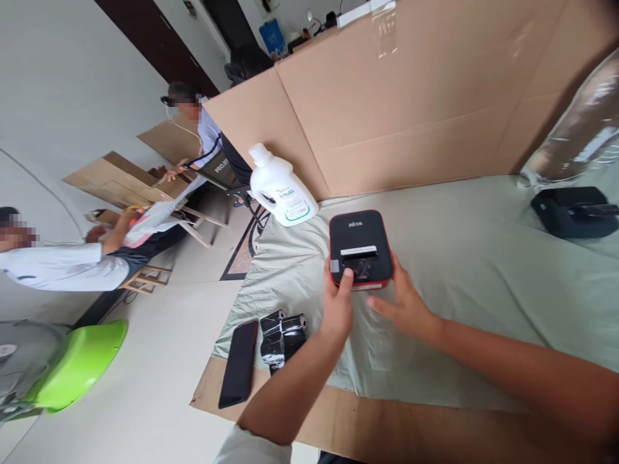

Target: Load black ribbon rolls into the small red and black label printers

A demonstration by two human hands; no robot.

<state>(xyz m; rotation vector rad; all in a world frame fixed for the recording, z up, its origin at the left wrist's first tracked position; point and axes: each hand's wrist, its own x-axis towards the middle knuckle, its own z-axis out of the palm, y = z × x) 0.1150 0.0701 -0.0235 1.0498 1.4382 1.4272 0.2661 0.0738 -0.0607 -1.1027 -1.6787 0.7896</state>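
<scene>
A small black portable printer [358,241] with a red rim is between my hands over the cloth. A white strip of paper shows at its slot, beside a dark glossy patch. My left hand [337,298] grips its near left corner, thumb on the top face and fingers along the side. On the right edge, my right hand [405,303] supports it with its fingers; its thumb sticks out below the near edge, apart from the printer. Black rolls in shiny wrap [284,335] and a dark smartphone [238,364] lie left of my left forearm.
A white jug [282,187] stands at the table's left, against a tall cardboard screen [411,96]. Another black device [575,211] and a plastic-wrapped roll [575,122] are at the right. Green-grey cloth [464,258] covers the table. Two people sit working beyond its left edge.
</scene>
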